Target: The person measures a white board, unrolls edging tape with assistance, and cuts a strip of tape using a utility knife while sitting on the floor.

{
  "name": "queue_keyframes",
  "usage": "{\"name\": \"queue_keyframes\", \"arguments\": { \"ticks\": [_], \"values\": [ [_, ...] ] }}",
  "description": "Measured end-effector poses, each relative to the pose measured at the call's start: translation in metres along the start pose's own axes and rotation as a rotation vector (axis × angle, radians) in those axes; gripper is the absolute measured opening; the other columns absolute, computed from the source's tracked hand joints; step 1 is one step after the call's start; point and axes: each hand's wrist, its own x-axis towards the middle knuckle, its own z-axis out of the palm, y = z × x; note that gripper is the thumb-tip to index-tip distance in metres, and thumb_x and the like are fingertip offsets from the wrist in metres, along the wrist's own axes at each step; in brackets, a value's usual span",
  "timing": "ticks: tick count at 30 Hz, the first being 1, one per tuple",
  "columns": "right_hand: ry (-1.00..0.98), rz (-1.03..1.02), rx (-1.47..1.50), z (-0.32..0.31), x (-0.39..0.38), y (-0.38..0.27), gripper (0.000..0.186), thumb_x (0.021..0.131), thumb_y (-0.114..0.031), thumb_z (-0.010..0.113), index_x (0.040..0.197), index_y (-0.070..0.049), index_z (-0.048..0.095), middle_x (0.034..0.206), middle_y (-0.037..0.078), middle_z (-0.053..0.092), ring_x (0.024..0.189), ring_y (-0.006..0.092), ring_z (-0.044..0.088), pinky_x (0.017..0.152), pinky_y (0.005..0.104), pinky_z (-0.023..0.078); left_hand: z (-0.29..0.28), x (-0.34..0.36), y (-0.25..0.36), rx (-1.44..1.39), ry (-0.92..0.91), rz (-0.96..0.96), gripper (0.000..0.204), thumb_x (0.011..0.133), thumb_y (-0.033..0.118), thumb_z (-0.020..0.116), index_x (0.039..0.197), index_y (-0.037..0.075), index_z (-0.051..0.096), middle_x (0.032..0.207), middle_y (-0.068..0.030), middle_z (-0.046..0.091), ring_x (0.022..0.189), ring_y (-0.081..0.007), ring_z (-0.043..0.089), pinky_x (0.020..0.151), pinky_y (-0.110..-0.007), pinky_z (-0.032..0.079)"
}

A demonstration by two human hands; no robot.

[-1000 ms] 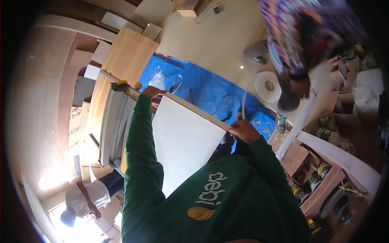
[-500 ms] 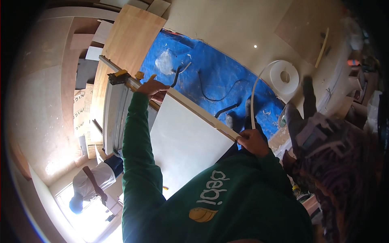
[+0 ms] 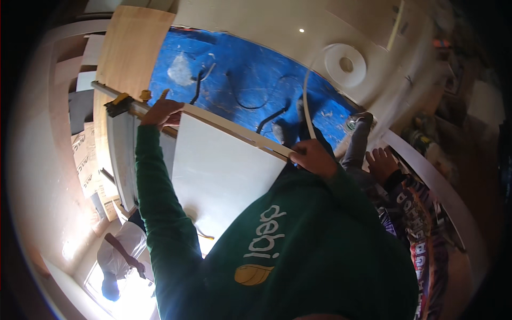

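Hands, left [image 3: 162, 113] and right [image 3: 312, 158], grip white panel's [image 3: 224, 170] top edge.

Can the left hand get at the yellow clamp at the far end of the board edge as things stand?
Probably yes: the left hand rests on the board edge just beside the yellow clamp, and nothing lies between them.
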Motion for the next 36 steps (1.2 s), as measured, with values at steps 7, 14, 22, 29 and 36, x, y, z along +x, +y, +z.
{"name": "queue_keyframes", "arguments": {
  "ticks": [7,14,22,29,36],
  "values": [
    [0.000,0.054,0.040,0.003,0.002,0.009,0.021,0.084,-0.016,0.064,0.085,0.004,0.068,0.066,0.007,0.064,0.056,0.0115,0.060,0.053,0.0283,0.047,0.010,-0.007,0.008,0.073,0.090,0.057,0.019,0.086,0.020,0.067,0.092,0.002,0.065,0.071,-0.0027,0.062,0.055,-0.0101,0.060,0.066,-0.028,0.058],
    [-0.066,0.036,0.104,-0.003,-0.002,0.000,0.022,0.086,-0.017,0.064,0.088,0.005,0.069,0.072,0.007,0.066,0.062,0.0114,0.061,0.058,0.0263,0.048,0.034,-0.020,0.023,0.036,0.215,0.068,0.024,0.086,0.020,0.067,0.089,-0.004,0.066,0.081,-0.0126,0.068,0.063,-0.0188,0.068,0.061,-0.032,0.061],
    [-0.031,0.053,0.129,0.002,-0.005,0.012,0.023,0.086,-0.018,0.064,0.087,0.005,0.069,0.071,0.007,0.066,0.062,0.0113,0.062,0.059,0.0259,0.049,0.031,-0.010,0.021,0.033,0.211,0.083,0.023,0.086,0.016,0.068,0.083,-0.006,0.064,0.074,-0.0133,0.066,0.056,-0.0183,0.065,0.051,-0.031,0.059],
    [-0.025,0.061,0.188,0.003,-0.006,0.011,0.024,0.086,-0.019,0.065,0.083,0.005,0.069,0.070,0.007,0.066,0.061,0.0114,0.062,0.060,0.0259,0.050,0.025,-0.001,0.014,0.060,0.189,0.058,0.022,0.086,0.018,0.067,0.089,-0.004,0.064,0.075,-0.0105,0.066,0.061,-0.0172,0.067,0.054,-0.032,0.060],
    [-0.024,0.012,0.138,0.005,-0.005,0.013,0.024,0.087,-0.018,0.064,0.079,0.005,0.067,0.070,0.006,0.066,0.060,0.0111,0.061,0.058,0.0266,0.049,0.015,0.006,0.001,0.105,0.189,0.068,0.021,0.086,0.020,0.067,0.089,-0.001,0.063,0.078,-0.0086,0.065,0.062,-0.0168,0.067,0.056,-0.033,0.061]
  ]
}}
